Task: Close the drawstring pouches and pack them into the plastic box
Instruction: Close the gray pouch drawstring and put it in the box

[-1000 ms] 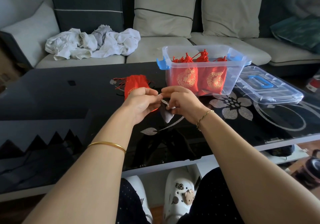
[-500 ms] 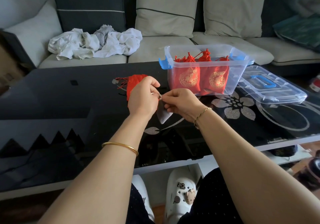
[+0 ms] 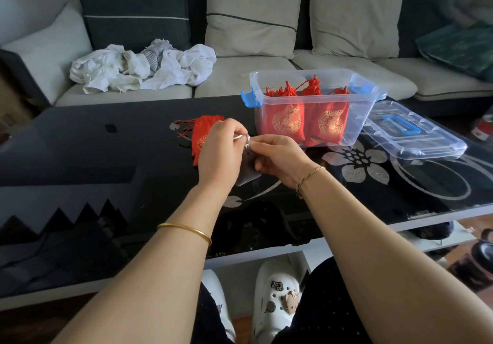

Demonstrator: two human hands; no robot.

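I have the left hand (image 3: 218,154) and right hand (image 3: 280,157) both pinching the grey pouch (image 3: 246,175) at its mouth, over the black table (image 3: 106,157), near the plastic box (image 3: 357,119) holding red pouches (image 3: 288,119)

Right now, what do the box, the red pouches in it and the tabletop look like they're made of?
Box: clear, glossy plastic; the pouches show through its walls, and it has blue clips.
Red pouches: woven fabric, possibly satin-like, with a gold print and gathered tops.
Tabletop: probably dark glass, very smooth, with sharp reflections and a silver flower pattern.
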